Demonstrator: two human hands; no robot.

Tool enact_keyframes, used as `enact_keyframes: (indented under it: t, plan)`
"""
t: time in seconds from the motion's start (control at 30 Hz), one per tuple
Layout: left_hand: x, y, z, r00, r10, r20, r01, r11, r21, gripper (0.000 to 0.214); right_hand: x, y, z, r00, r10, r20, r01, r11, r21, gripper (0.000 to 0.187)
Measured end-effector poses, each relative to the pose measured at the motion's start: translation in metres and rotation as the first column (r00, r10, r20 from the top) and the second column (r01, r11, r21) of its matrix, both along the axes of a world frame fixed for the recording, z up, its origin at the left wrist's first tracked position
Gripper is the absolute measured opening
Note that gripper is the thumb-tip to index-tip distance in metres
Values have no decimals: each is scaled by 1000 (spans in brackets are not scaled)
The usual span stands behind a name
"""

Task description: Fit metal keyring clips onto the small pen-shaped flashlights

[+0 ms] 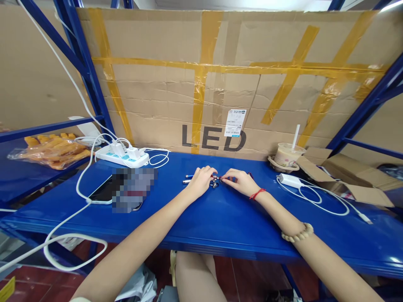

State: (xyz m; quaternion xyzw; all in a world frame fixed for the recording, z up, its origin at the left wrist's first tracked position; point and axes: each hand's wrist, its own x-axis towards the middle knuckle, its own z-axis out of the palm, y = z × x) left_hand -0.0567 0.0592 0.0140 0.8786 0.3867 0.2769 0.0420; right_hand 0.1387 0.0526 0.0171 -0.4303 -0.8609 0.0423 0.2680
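Note:
On the blue shelf top point(170, 222), my left hand point(200, 181) rests with its fingers curled in a pinch around something small that I cannot make out. Facing it, my right hand point(241, 183) also pinches at a tiny dark item, its fingertips close to the left ones. Small shiny metal pieces point(215, 184) show between and just below the fingertips. Left of my left hand lie two thin rods, a blue one point(189, 176) and a silver one point(186, 181), partly hidden by the hand. A small dark red thing shows behind my right hand.
At left are a phone point(103, 191), a blurred-out flat object point(134, 191) and a white power strip point(122, 157) with cables. On the right stand a drink cup point(287, 156), a white charger with cable point(291, 181) and an open carton point(362, 176). Taped cardboard point(157, 96) rises behind.

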Motion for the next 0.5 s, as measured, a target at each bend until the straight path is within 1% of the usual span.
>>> enact_keyframes:
  t: [0.13,0.17,0.23,0.27,0.3,0.37,0.43,0.5]
  plan:
    - [0,-1,0,999,37,-7,-36,999,25,16,-3,0,-2,1000,25,6,-25,1000,-19,20]
    - [0,-1,0,999,40,-5,-40,999,32,16,-3,-1,-1,1000,2,3,-2,1000,-10,20]
    - [0,-1,-1,999,43,-1,-43,998,45,16,-1,-2,2,993,-114,-20,115,993,38,21]
    - [0,-1,-1,999,43,0,-43,998,48,16,1,-3,5,980,-196,-44,199,977,73,22]
    - [0,-1,-1,999,43,0,-43,998,49,17,4,-2,7,957,-282,-75,289,951,109,22]
    - [0,-1,-1,999,41,-7,-41,998,47,18,12,-1,12,902,-408,-143,428,889,160,23]
    - [-1,-2,0,999,40,-16,-39,998,43,20,20,1,14,850,-495,-180,522,838,160,25]
    - [-1,-2,0,999,40,-23,-39,998,39,20,26,4,13,812,-568,-135,583,804,121,27]
